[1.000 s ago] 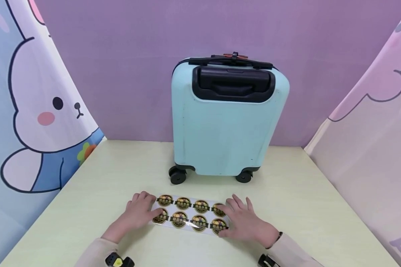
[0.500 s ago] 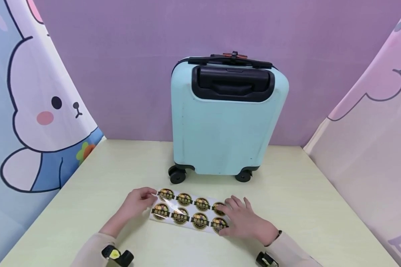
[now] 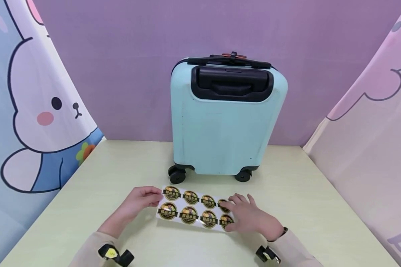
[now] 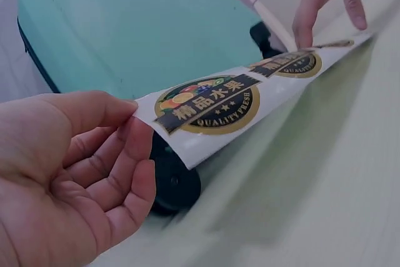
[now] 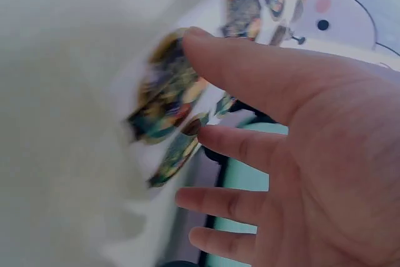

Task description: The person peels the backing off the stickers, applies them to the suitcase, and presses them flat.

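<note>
A white sheet of round black-and-gold stickers (image 3: 198, 206) lies in front of the suitcase, its left end raised off the table. My left hand (image 3: 137, 203) pinches its upper left corner between thumb and index finger. In the left wrist view, the lifted sheet (image 4: 209, 107) slopes down toward its far end, with a shadow below. On the right end of the sheet, my right hand (image 3: 252, 218) touches the stickers with thumb and index finger. The right wrist view shows that hand (image 5: 294, 136) with its fingers spread and fairly straight; the sheet is blurred there.
A light blue suitcase (image 3: 224, 133) with a black handle and black wheels (image 3: 177, 175) stands upright behind the sheet. The pale table (image 3: 304, 196) meets a purple backdrop (image 3: 127, 74). Cartoon-printed cloths hang on both sides.
My left hand has shifted from lying on the sheet's left end to pinching its corner, and that end has risen. Sheet and right hand have then moved slightly right.
</note>
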Available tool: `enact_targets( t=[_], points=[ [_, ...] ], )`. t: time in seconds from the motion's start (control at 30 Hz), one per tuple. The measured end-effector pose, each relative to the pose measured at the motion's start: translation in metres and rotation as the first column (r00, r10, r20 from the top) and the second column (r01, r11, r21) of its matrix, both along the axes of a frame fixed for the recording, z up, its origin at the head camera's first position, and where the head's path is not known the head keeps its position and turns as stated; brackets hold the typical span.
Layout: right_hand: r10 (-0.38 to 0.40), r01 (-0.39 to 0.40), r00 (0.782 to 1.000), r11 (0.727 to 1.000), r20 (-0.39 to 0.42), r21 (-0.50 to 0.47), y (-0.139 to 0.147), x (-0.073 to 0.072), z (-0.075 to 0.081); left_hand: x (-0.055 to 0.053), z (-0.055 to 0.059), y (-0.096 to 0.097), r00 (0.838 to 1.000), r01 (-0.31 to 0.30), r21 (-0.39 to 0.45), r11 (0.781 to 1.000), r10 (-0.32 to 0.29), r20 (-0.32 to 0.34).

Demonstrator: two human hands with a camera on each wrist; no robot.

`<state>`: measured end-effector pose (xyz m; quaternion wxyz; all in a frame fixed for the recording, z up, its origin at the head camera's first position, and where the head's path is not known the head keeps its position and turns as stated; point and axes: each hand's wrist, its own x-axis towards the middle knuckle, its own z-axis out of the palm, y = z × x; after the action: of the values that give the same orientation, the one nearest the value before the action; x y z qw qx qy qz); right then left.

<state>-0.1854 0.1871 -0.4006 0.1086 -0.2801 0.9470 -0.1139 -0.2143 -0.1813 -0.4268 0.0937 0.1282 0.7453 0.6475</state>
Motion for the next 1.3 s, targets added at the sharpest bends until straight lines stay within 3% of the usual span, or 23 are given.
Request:
enact_targets(
  t=[0.17, 0.33, 0.47, 0.63, 0.7, 0.87, 1.1, 1.3],
  points=[
    [0.034, -0.037, 0.998, 0.997, -0.047, -0.061, 0.003, -0.002, 0.012, 0.004, 0.013, 0.013, 1.000, 0.022, 0.045, 0.999, -0.022, -0.007],
    [0.094, -0.118, 0.976, 0.987, -0.197, -0.111, 0.002, -0.004, 0.015, 0.008, 0.019, 0.025, 1.000, 0.015, 0.073, 0.997, -0.014, -0.010],
    [0.107, -0.189, 0.911, 0.967, -0.399, -0.174, -0.006, -0.005, 0.017, 0.009, 0.025, 0.035, 1.000, -0.002, 0.082, 0.997, 0.005, -0.031],
    [0.073, -0.305, 0.789, 0.908, -0.610, -0.286, -0.019, -0.009, 0.020, 0.009, 0.032, 0.049, 0.998, -0.016, 0.090, 0.996, 0.020, -0.051],
    [0.052, -0.341, 0.753, 0.884, -0.656, -0.321, -0.023, -0.010, 0.022, 0.009, 0.034, 0.055, 0.998, -0.018, 0.095, 0.995, 0.023, -0.050],
    [0.035, -0.410, 0.710, 0.833, -0.703, -0.373, -0.034, -0.013, 0.026, 0.009, 0.038, 0.067, 0.999, -0.027, 0.117, 0.993, 0.032, -0.044],
    [0.012, -0.437, 0.667, 0.816, -0.745, -0.379, -0.047, -0.012, 0.029, 0.010, 0.043, 0.081, 0.998, -0.013, 0.144, 0.989, 0.022, -0.065],
    [-0.003, -0.502, 0.579, 0.787, -0.816, -0.358, -0.056, -0.015, 0.034, 0.010, 0.047, 0.092, 0.996, 0.014, 0.143, 0.990, -0.002, -0.086]
  ],
)
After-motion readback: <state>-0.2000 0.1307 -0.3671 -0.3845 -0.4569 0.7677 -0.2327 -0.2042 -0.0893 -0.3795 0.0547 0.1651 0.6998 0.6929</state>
